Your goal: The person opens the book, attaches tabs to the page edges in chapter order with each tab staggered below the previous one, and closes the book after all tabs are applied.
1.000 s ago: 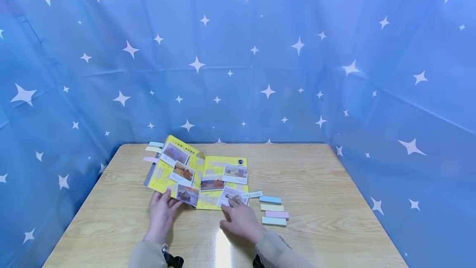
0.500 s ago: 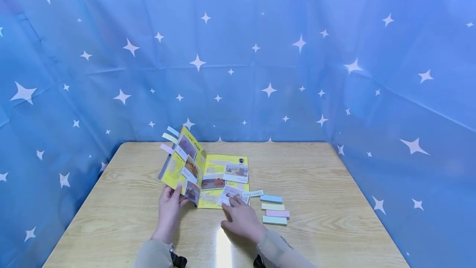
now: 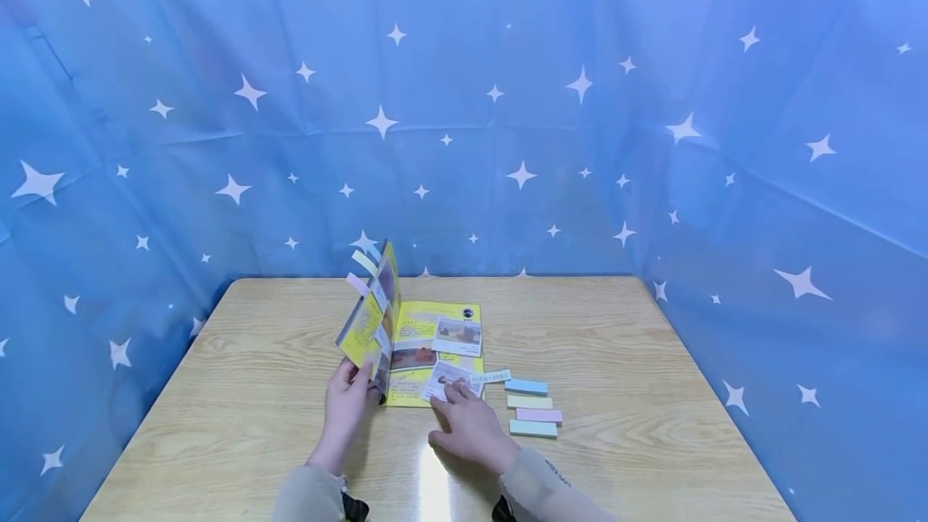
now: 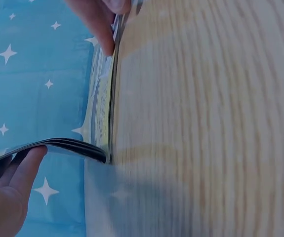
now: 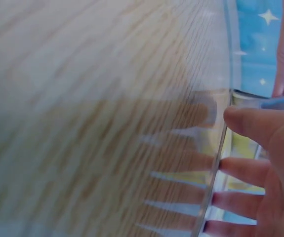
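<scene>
A yellow-paged picture book (image 3: 424, 329) lies open on the table, its left half raised nearly upright and leaning toward the spine. My left hand (image 3: 348, 393) grips the lower edge of that half, thumb on the inner page and fingers behind; in the left wrist view the bent cover (image 4: 67, 143) shows over those fingers (image 4: 28, 170). Three sticky tabs (image 3: 365, 263) jut from the raised half's outer edge. With its fingers spread over the lower right page, my right hand (image 3: 471, 425) rests on a picture there. A tab with handwriting (image 3: 491, 376) sticks out at that page's right edge.
Right of the book lie several pads of sticky tabs: blue (image 3: 527, 387), yellow (image 3: 530, 403), pink (image 3: 539, 416) and pale green (image 3: 533, 428). The wooden table (image 3: 616, 361) ends against a blue starry cloth (image 3: 464, 103) at the back.
My left hand has moved right, swinging the book's left half from a low tilt to nearly upright. My right hand has stayed in place on the right page.
</scene>
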Demonstrator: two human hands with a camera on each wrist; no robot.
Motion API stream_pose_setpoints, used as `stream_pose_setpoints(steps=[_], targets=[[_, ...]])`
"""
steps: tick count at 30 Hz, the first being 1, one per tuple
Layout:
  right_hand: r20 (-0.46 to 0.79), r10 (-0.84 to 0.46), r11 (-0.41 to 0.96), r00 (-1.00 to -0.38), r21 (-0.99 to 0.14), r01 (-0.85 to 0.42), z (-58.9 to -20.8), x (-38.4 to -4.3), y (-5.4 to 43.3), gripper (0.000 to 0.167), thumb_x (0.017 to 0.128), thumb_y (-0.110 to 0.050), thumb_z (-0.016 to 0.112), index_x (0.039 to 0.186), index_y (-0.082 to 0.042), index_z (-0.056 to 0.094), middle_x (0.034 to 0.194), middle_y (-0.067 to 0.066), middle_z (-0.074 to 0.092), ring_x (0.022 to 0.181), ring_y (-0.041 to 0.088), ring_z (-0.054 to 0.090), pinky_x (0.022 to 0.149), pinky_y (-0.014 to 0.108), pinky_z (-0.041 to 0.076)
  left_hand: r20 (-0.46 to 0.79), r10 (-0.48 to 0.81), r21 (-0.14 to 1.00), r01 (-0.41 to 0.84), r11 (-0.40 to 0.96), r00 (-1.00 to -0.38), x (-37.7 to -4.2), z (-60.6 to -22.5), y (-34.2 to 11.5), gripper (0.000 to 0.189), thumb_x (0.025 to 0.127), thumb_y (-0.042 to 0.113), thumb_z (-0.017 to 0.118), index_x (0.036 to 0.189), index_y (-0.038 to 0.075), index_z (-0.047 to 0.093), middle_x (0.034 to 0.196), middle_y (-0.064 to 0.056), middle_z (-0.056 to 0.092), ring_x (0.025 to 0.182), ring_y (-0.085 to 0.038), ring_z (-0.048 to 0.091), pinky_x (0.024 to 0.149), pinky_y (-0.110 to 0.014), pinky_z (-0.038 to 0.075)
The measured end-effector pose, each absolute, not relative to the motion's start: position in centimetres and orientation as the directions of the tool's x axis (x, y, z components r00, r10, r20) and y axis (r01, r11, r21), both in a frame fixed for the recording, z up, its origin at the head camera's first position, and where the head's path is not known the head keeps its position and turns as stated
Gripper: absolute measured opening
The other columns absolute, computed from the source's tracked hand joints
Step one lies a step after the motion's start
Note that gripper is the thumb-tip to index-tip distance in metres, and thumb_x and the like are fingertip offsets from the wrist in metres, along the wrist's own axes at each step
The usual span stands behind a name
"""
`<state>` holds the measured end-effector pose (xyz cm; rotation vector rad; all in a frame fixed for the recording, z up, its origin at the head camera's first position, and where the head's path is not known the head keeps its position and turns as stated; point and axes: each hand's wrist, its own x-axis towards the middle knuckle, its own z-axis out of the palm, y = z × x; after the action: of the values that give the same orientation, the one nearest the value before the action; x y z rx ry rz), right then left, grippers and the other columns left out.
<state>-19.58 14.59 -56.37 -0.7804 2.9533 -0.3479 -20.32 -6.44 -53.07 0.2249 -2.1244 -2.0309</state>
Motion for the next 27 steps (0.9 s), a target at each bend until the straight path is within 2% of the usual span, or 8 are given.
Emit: stream_pose_setpoints(steps=[6, 9, 13, 20, 27], targets=[[-0.006, -0.496, 0.843, -0.868, -0.245, -0.48, -56.1, -19.5, 14.6, 0.059, 0.085, -0.049, 0.065, 0.134, -0.015, 0.06, 0.14, 0.018, 0.05, 0.131, 0.039, 0.043, 0.106, 0.047, 0.038, 0.088, -0.155, 0.995, 0.078, 0.069, -0.984, -20.4, -53.3, -5.4, 0.035, 0.1, 0.006, 0.05, 0.131, -0.009, 0.051, 0.127, -0.035, 0.053, 0.104, -0.041, 0.061, 0.077, -0.037, 0.058], [0.008, -0.499, 0.84, -0.867, -0.242, -0.485, -56.3, -19.5, 14.7, 0.06, 0.085, -0.049, 0.066, 0.133, -0.014, 0.06, 0.14, 0.019, 0.051, 0.131, 0.039, 0.044, 0.105, 0.048, 0.039, 0.113, -0.107, 0.989, 0.101, 0.112, -0.988, -20.5, -53.6, -5.0, 0.035, 0.1, 0.008, 0.052, 0.131, -0.008, 0.052, 0.127, -0.034, 0.053, 0.107, -0.045, 0.06, 0.078, -0.041, 0.058], [0.016, -0.499, 0.839, -0.867, -0.243, -0.487, -56.6, -19.5, 14.7, 0.061, 0.084, -0.05, 0.066, 0.133, -0.014, 0.061, 0.14, 0.019, 0.051, 0.13, 0.04, 0.044, 0.105, 0.048, 0.039, 0.121, -0.066, 0.974, 0.106, 0.2, -0.99, -20.7, -53.9, -4.4, 0.036, 0.099, 0.011, 0.055, 0.131, -0.003, 0.056, 0.123, -0.029, 0.06, 0.102, -0.041, 0.063, 0.075, -0.042, 0.058], [0.041, -0.493, 0.84, -0.869, -0.239, -0.488, -56.7, -19.2, 14.7, 0.061, 0.083, -0.05, 0.067, 0.133, -0.014, 0.061, 0.139, 0.019, 0.051, 0.129, 0.04, 0.045, 0.104, 0.049, 0.04, 0.145, 0.006, 0.906, 0.135, 0.4, -0.989, -21.1, -54.5, -3.2, 0.039, 0.098, 0.016, 0.056, 0.134, 0.0, 0.055, 0.126, -0.023, 0.06, 0.116, -0.037, 0.058, 0.094, -0.048, 0.049], [0.07, -0.507, 0.829, -0.859, -0.232, -0.509, -57.2, -19.1, 15.0, 0.065, 0.082, -0.051, 0.066, 0.133, -0.011, 0.06, 0.141, 0.021, 0.048, 0.131, 0.041, 0.043, 0.101, 0.054, 0.042, 0.164, 0.076, 0.82, 0.178, 0.544, -0.984, -21.3, -55.3, -1.8, 0.034, 0.098, 0.016, 0.055, 0.13, 0.004, 0.061, 0.118, -0.02, 0.065, 0.107, -0.035, 0.063, 0.086, -0.047, 0.053]])
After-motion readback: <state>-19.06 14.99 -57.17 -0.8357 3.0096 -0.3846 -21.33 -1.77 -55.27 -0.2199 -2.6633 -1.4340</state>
